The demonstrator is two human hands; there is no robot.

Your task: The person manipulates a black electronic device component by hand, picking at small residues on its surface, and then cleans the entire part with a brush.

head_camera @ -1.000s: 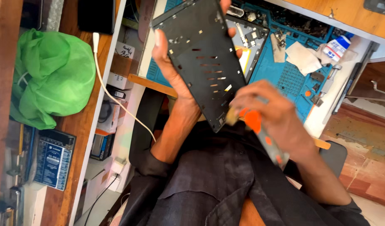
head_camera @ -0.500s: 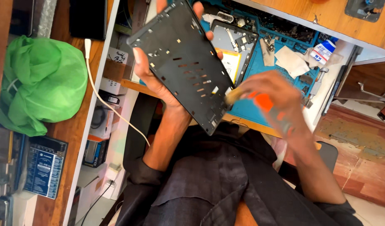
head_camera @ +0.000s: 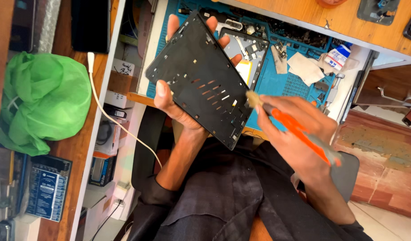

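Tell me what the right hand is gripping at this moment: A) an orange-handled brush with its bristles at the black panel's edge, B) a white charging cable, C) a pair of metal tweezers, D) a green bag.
A: the right hand grips an orange-handled brush, its pale bristles at the edge of the black panel that the left hand holds up over the blue mat.

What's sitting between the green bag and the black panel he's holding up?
In the head view, a white cable runs down the desk's white edge between the green bag and the black panel in the left hand.
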